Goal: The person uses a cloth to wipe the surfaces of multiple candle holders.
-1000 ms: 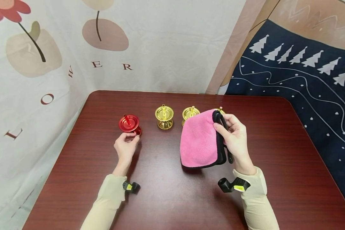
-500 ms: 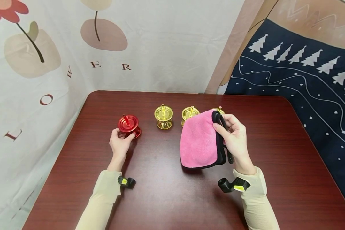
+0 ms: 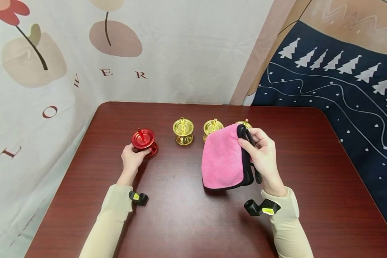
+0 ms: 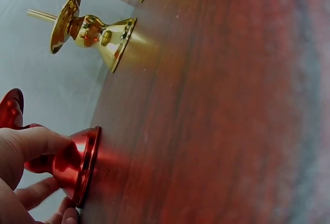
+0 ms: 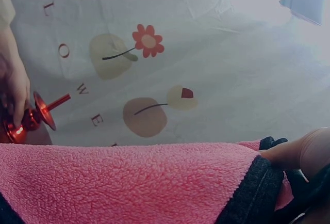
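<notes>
At the table's left, my left hand [image 3: 131, 159] grips a red metal candle holder [image 3: 143, 139] low on its stem, thumb on the near side. The left wrist view shows the thumb and fingers around the flared red base [image 4: 77, 164], which stands on the table. My right hand [image 3: 261, 154] pinches a folded pink cloth [image 3: 224, 157] with black edging by its right side and holds it up over the table. In the right wrist view the pink cloth [image 5: 129, 182] fills the lower part, with the thumb at its right edge.
A gold candle holder [image 3: 183, 131] stands upright right of the red one. Further right, a second gold holder [image 3: 213, 126] and a third gold holder [image 3: 245, 124] are partly hidden behind the cloth. A printed curtain [image 3: 187, 53] hangs behind the dark red table [image 3: 174, 215].
My left hand has shifted left and spread its fingers around the red candle holder's lower part, where it touched the near side before. The right hand and cloth have barely moved.
</notes>
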`<state>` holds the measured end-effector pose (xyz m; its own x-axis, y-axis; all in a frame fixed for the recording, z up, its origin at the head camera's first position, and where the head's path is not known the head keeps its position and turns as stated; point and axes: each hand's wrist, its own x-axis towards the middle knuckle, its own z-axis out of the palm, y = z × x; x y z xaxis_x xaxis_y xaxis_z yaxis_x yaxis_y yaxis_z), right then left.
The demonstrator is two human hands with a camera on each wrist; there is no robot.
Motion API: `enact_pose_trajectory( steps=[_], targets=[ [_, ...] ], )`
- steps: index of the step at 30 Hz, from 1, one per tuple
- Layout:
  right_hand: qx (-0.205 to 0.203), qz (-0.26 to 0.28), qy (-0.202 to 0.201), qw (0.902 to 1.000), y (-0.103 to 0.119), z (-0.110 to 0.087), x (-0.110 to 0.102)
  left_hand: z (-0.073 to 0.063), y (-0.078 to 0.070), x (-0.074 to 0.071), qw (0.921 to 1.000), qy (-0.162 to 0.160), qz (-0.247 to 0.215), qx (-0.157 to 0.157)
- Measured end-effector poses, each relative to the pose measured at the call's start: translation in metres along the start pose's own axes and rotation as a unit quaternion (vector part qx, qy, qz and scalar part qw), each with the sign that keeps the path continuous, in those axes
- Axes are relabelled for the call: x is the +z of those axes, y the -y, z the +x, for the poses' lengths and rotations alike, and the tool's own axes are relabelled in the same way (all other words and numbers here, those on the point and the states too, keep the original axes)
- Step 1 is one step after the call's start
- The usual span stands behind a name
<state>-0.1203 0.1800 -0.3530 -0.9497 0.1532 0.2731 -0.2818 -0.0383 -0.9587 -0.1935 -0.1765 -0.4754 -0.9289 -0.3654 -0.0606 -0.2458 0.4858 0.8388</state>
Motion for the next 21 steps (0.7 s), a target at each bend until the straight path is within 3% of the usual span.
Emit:
enact_pose_trajectory(
  steps=[13, 21],
  targets=[
    [-0.003, -0.014, 0.002, 0.9999, -0.0013, 0.0003, 0.0008, 0.0011, 0.0033, 0.0031, 0.9993, -0.02, -0.03, 0.011],
    [0.013, 0.002, -0.002, 0.9999, -0.0024, 0.0001, 0.0006, -0.0015, 0.002, 0.0006, 0.9967, 0.0, -0.079, 0.019]
  ],
)
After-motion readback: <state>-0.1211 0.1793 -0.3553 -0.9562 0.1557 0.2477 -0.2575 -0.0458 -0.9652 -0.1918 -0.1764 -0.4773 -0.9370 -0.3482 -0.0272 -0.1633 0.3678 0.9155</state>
